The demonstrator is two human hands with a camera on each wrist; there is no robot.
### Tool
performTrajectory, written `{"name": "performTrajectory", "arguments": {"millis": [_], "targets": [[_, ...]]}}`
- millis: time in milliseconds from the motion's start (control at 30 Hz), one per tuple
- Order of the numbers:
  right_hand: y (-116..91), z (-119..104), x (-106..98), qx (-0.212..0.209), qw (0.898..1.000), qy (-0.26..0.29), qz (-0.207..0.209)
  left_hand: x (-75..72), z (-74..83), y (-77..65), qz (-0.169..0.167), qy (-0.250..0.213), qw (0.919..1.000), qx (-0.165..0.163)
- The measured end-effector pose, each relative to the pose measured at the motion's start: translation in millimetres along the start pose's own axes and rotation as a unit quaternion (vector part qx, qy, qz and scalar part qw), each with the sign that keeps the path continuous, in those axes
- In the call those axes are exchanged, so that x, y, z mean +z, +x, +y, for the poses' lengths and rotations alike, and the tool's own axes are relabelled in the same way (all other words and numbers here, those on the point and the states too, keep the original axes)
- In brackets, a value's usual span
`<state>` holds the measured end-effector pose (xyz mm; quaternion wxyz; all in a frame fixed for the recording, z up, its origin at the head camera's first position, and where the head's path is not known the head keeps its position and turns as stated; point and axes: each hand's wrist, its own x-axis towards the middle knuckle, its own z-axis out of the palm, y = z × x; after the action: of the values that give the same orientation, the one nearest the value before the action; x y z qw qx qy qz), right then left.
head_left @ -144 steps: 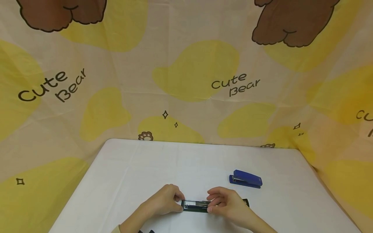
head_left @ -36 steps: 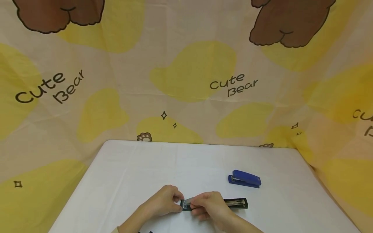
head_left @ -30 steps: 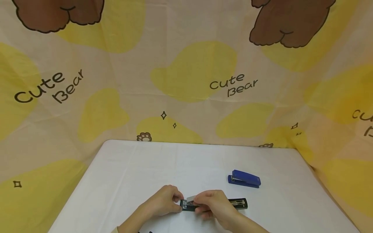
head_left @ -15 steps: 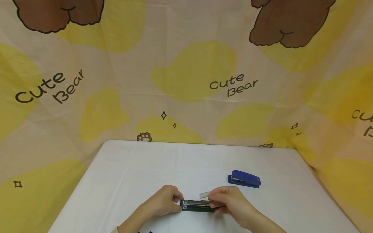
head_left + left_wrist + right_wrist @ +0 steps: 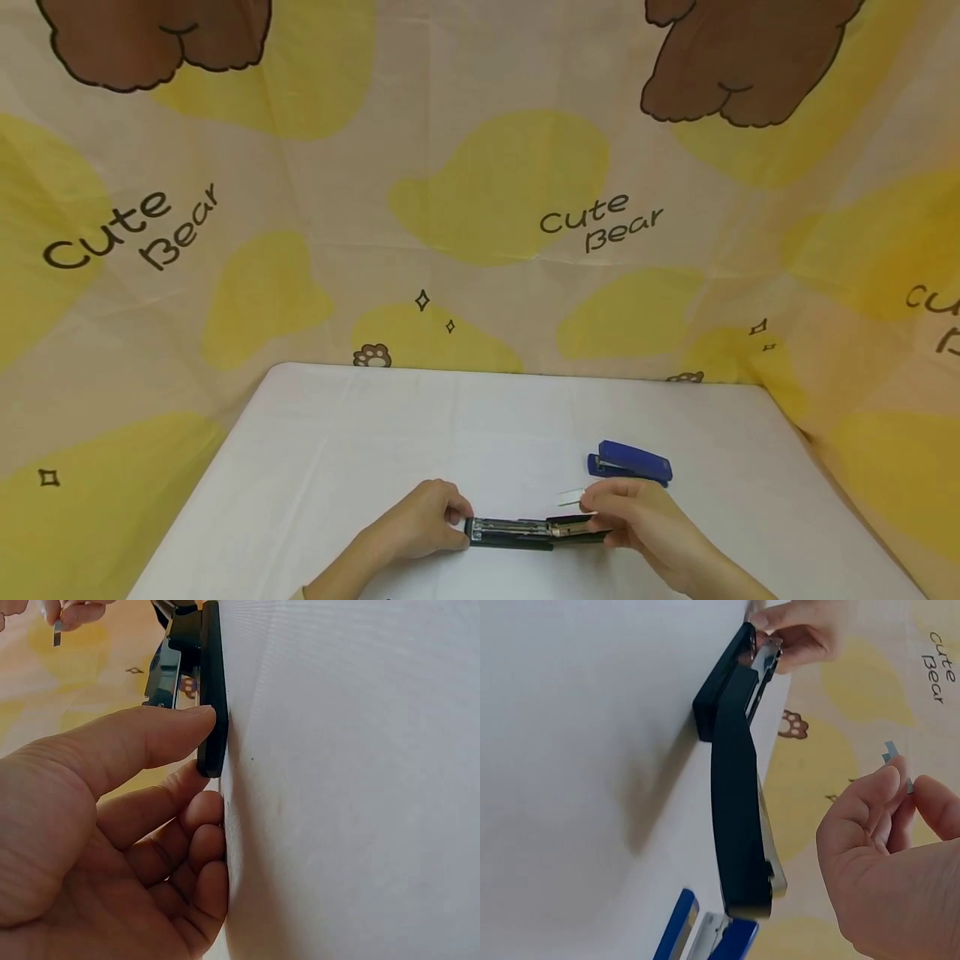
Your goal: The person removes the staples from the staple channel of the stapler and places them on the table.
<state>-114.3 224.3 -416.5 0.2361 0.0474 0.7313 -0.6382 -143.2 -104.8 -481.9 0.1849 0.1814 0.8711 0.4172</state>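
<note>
A black stapler (image 5: 510,543) lies on the white table with its top swung fully back and its metal staple channel bare. My left hand (image 5: 420,521) pinches the left end of its base between thumb and index finger; in the left wrist view the other fingers curl against the table. Above the stapler's swung-back top (image 5: 735,787), my right hand (image 5: 648,525) pinches a short silvery strip of staples (image 5: 570,497) between thumb and fingers. In the right wrist view the strip (image 5: 890,750) is apart from the stapler, partly hidden by the fingertips.
A blue stapler (image 5: 636,458) rests just behind my right hand, its front end slightly raised. The white table (image 5: 375,425) reaches back to a cloth backdrop (image 5: 480,183) printed with bears and yellow patches.
The staple strip, earlier lying in the stapler's channel, has been picked out by my right hand and carried right, clear of the channel. My left hand keeps its place on the base.
</note>
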Motion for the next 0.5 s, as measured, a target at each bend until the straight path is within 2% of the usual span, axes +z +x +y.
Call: {"name": "performTrajectory", "arguments": {"millis": [500], "targets": [[-14.1, 9.6, -53.8, 0.012, 1.000, 0.012, 0.016, -0.6, 2.6, 0.8, 0.001, -0.003, 1.0000, 0.000]]}}
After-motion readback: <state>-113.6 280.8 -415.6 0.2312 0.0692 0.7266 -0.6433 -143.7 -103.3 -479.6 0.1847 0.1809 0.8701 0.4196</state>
